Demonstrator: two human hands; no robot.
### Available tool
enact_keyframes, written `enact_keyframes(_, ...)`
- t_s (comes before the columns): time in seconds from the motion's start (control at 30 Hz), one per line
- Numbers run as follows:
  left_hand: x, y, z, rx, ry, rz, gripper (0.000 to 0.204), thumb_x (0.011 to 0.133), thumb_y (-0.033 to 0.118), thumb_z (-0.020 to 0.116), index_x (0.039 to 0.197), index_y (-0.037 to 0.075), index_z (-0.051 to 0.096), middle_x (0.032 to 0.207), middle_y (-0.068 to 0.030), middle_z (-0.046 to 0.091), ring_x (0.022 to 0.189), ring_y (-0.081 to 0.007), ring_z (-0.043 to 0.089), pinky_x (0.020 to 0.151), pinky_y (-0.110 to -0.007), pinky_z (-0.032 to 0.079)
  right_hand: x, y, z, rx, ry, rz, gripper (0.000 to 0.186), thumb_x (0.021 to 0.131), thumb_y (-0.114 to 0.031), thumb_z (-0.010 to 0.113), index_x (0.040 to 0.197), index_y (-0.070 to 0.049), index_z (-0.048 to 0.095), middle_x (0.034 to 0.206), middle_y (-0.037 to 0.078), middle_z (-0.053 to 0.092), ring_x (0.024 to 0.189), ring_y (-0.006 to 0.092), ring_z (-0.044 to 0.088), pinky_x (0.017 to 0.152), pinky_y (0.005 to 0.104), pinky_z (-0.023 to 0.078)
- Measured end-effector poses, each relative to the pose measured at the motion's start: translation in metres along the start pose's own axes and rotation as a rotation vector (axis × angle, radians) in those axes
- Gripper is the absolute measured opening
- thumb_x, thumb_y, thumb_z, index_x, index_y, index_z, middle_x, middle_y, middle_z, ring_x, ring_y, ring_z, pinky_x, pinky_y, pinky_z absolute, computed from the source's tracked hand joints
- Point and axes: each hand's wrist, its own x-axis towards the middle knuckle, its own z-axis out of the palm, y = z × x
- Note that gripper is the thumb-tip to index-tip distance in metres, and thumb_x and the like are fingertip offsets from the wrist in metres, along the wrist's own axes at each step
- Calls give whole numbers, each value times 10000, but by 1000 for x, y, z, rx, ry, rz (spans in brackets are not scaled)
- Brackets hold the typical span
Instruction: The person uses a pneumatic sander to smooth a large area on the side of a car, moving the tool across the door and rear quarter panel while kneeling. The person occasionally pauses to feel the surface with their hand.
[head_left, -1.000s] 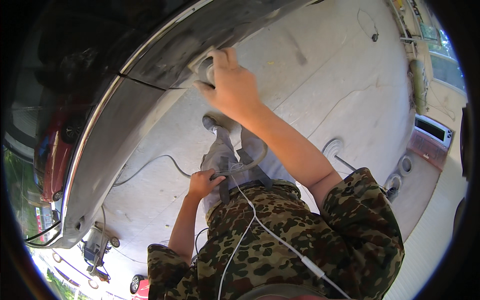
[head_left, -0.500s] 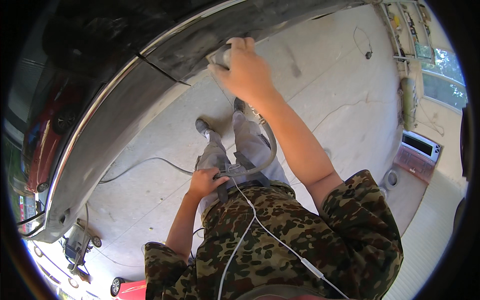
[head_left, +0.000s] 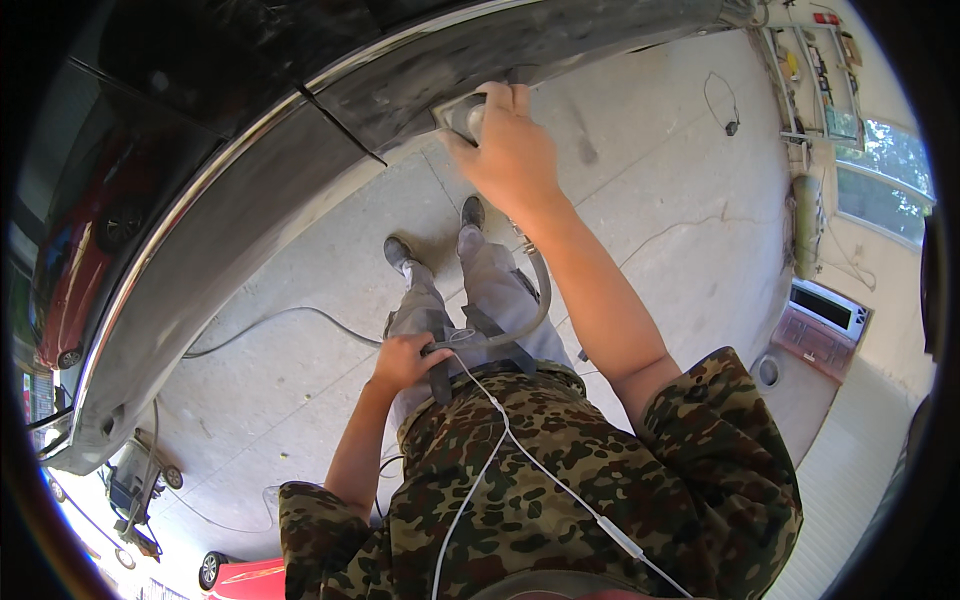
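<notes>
My right hand point(head_left: 514, 158) is wrapped over a palm sander point(head_left: 466, 116) with a light flat pad. The pad's edge lies against the lower part of a dark car side panel point(head_left: 235, 195), dulled with dusty patches. A grey hose point(head_left: 541, 285) runs from a metal fitting at my right wrist down in a loop across my waist. At my waist, my left hand point(head_left: 402, 362) is closed around this hose, which continues left toward the car. My fingers hide most of the sander's body.
A chrome strip point(head_left: 225, 160) and a dark door gap point(head_left: 340, 125) cross the car's side. A wheeled machine point(head_left: 135, 480) stands at lower left, near a red car point(head_left: 245, 578). On the right are a metal rack point(head_left: 818, 75), a green cylinder point(head_left: 807, 225) and a thin floor cable point(head_left: 680, 222).
My right hand and the sander have shifted slightly right along the panel, past the door gap. The whole view has turned a little. My left hand keeps its hold on the hose.
</notes>
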Motion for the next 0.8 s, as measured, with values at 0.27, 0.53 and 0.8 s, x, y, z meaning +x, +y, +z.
enact_keyframes(0.27,9,-8,8,5,-54,-39,497,858,565,748,839,69,707,707,-146,676,698,-372,675,630,-464,526,-17,-23,23,-47,-31,-210,622,792,-327,848,1206,1,519,1183,183,569,826,366,717,653,426,594)
enact_keyframes(0.53,11,-18,1,42,-48,-61,481,857,552,754,840,73,708,715,-142,686,701,-367,682,645,-470,533,-10,36,6,35,71,75,660,817,-352,838,1293,-20,524,1226,192,570,929,403,689,775,465,577)
enact_keyframes(0.8,25,-19,-9,84,-149,-155,515,863,581,737,823,70,689,672,-138,667,676,-363,673,643,-466,527,-8,57,3,-28,162,26,643,807,-347,828,1256,-22,501,1197,162,562,875,366,707,725,441,588)
